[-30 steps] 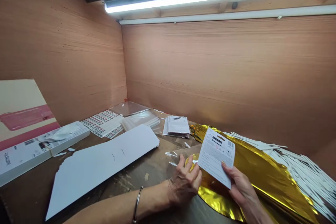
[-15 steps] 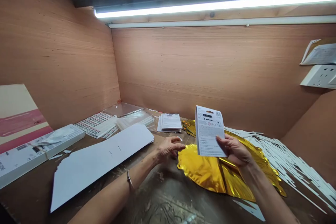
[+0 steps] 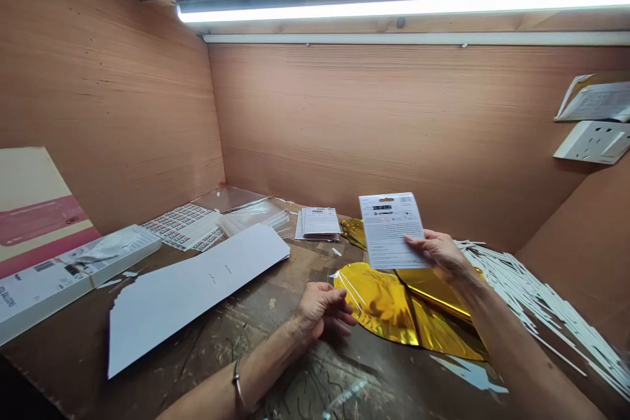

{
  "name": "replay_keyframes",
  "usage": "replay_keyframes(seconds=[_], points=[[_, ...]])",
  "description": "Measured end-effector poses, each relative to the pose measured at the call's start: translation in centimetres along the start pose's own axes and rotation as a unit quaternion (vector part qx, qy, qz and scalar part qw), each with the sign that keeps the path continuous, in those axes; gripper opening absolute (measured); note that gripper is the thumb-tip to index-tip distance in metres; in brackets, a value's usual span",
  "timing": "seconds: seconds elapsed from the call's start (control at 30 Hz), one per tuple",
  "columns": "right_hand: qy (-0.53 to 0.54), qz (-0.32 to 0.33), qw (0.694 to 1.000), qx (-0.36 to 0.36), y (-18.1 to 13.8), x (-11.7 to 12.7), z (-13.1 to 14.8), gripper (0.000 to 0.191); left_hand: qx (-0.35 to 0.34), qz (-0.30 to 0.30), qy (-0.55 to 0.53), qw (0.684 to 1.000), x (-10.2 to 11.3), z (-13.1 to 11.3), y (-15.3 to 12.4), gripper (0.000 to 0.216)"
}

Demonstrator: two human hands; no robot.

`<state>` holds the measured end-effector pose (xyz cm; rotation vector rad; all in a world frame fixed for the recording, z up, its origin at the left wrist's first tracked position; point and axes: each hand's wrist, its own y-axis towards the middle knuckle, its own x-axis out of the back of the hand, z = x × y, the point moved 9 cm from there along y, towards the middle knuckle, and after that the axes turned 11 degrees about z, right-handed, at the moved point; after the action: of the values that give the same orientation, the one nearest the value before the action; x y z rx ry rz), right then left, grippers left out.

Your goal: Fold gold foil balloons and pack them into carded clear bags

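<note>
My right hand (image 3: 440, 252) holds a white printed card (image 3: 390, 228) upright above a folded gold foil balloon (image 3: 394, 308) that lies on the worn brown table (image 3: 275, 341). My left hand (image 3: 321, 307) is at the balloon's left edge, fingers curled and pinching a clear plastic bag (image 3: 347, 285) that covers that edge. A metal bracelet is on my left wrist.
A stack of the same cards (image 3: 319, 222) lies behind. A large white sheet (image 3: 197, 285), sticker sheets (image 3: 180, 226), clear bags (image 3: 256, 213) and a long white box (image 3: 63, 275) are to the left. White straws (image 3: 551, 302) spread along the right. A wall socket (image 3: 593, 141) is at upper right.
My left hand has moved back toward me and taken the clear bag's edge at the balloon. My right hand has tipped the card flatter and slightly higher. The view shifted a little.
</note>
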<state>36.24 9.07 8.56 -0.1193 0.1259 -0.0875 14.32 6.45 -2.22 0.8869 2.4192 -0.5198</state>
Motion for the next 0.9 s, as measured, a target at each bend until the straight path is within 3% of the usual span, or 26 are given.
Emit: replay_keyframes(seconds=[0.1,0.17,0.3,0.4,0.53,0.9], points=[[-0.012,-0.001,1.000,-0.015,-2.5,2.1,-0.4,0.027,-0.013,-0.081,0.000,0.997,2.2,-0.8,-0.3,0.026],[-0.017,0.057,0.996,-0.068,-5.1,1.4,-2.0,0.031,-0.019,-0.112,-0.006,0.993,3.1,-1.5,-0.4,0.024],[0.024,0.237,0.959,-0.156,-10.8,-4.6,-6.7,0.034,-0.024,-0.131,-0.018,0.991,3.2,-2.3,-0.4,0.021],[0.049,0.292,0.938,-0.182,-12.7,-8.6,-9.9,0.028,-0.021,-0.129,-0.021,0.991,2.5,-2.1,-0.4,0.021],[0.034,0.281,0.939,-0.196,-11.6,-9.8,-12.2,0.026,-0.012,-0.134,-0.010,0.991,2.2,-1.8,-1.1,0.024],[0.028,0.156,0.984,-0.075,-9.0,-9.2,-10.5,0.023,-0.113,-0.141,-0.002,0.984,3.1,-3.4,-3.3,0.037]])
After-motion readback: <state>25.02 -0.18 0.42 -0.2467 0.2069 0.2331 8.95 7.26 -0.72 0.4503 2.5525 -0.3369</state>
